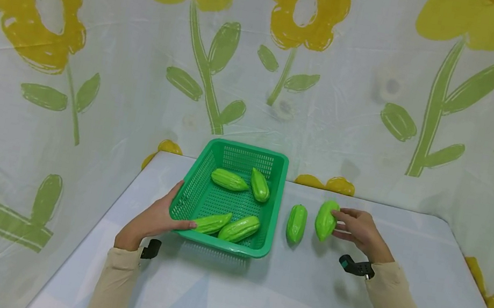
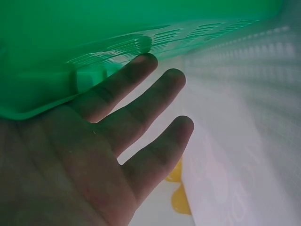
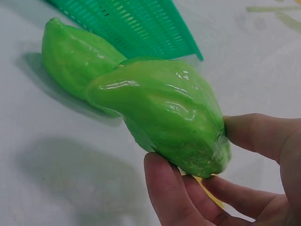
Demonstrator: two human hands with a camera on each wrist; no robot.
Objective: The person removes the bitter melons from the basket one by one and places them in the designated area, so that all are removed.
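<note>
A green basket (image 1: pixel 275 208) holds several green ridged gourds, one of them (image 1: pixel 239 228) near its front side. The left hand (image 1: pixel 156 219) grips the basket's left front corner, thumb over the rim; in the left wrist view three fingers of the hand (image 2: pixel 127 122) reach under the basket (image 2: pixel 56 89). At the right, the right hand (image 1: pixel 360 231) pinches a green gourd (image 1: pixel 326 220) between thumb and fingers, and the right wrist view shows this gourd (image 3: pixel 174 108) above the table. Between it and the basket another gourd (image 1: pixel 296 224) lies on the table.
The white table (image 1: pixel 281 301) carries pale blue triangle shapes. Behind it and at both sides hangs a white curtain (image 1: pixel 344 99) with yellow flowers and green leaves, close to the basket's back edge. Each wrist wears a small black camera.
</note>
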